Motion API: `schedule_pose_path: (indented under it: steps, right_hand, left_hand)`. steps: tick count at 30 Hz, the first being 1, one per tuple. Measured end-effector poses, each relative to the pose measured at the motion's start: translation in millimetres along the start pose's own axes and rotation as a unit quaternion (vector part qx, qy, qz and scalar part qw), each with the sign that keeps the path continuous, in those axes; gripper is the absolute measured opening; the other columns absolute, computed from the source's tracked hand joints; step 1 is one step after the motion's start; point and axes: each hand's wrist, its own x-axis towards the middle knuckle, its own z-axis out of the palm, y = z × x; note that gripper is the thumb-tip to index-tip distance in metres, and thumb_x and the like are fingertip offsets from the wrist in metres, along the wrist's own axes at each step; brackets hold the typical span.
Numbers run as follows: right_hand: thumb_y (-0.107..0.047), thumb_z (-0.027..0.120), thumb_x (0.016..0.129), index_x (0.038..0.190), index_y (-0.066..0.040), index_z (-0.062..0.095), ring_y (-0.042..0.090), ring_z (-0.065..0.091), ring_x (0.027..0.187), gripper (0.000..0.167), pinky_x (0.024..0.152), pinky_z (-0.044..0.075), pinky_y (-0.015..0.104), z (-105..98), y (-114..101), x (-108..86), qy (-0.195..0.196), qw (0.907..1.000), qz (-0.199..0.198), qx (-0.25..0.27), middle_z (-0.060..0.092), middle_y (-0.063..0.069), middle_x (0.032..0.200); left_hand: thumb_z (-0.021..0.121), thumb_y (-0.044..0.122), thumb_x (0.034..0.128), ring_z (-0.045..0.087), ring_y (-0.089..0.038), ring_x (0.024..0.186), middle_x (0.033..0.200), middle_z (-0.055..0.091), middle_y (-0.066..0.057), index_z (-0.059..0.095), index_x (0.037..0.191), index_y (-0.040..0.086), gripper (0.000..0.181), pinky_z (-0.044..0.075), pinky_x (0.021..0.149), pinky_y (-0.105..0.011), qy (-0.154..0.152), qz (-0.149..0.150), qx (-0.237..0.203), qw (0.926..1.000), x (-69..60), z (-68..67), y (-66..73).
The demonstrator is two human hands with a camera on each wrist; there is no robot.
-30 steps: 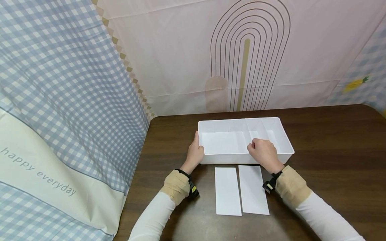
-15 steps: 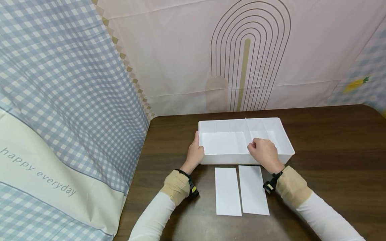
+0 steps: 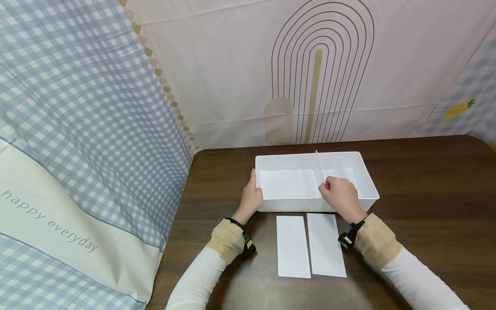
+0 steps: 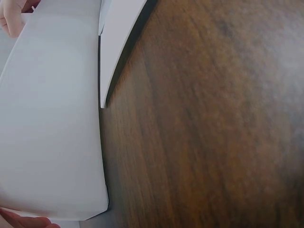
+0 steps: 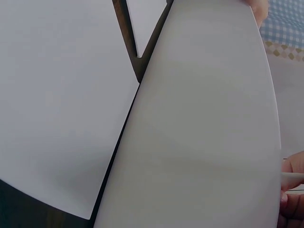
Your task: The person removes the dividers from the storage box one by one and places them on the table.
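A long white storage box [image 3: 286, 205] with thin inner dividers stands on the table, its front wall facing me. At its left end my left hand [image 3: 250, 199] holds the wall, a finger stretched along the outside and the thumb by the front corner. My right hand [image 3: 341, 197] reaches over the front rim and pinches the top edge of a white divider [image 3: 319, 167]; the right wrist view shows its thin edge between thumb and finger. The divider's far end pokes slightly above the back rim. Most of the right fingers are hidden in the head view.
Two white rectangular panels [image 3: 293, 246] lie side by side in front of the box on the dark wooden table [image 3: 422, 181]. A pale printed cloth [image 3: 224, 77] hangs behind the table, and a blue checked cloth [image 3: 97, 107] hangs at the left.
The divider's far end has risen a little above the box's back rim. My right hand has moved up very slightly with it; my left hand stays at the box's left end.
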Motion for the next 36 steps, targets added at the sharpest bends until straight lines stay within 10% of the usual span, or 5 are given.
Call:
schedule_pose_path:
  steps: [36]
  right_hand:
    - [-0.008,0.046,0.078,0.048,-0.01,0.036,0.013,0.025,0.041,0.032,0.038,0.019,0.024,-8.5,-2.5,3.0,0.015,0.9998,-0.009,0.005,0.029,-0.002,0.044]
  left_hand:
    - [0.028,0.004,0.0849,0.036,-0.023,0.125,0.145,0.024,-0.007,0.007,0.143,0.011,0.063,0.038,0.091,-0.038,0.011,-0.002,0.034,0.9994,-2.9,-1.1,2.1]
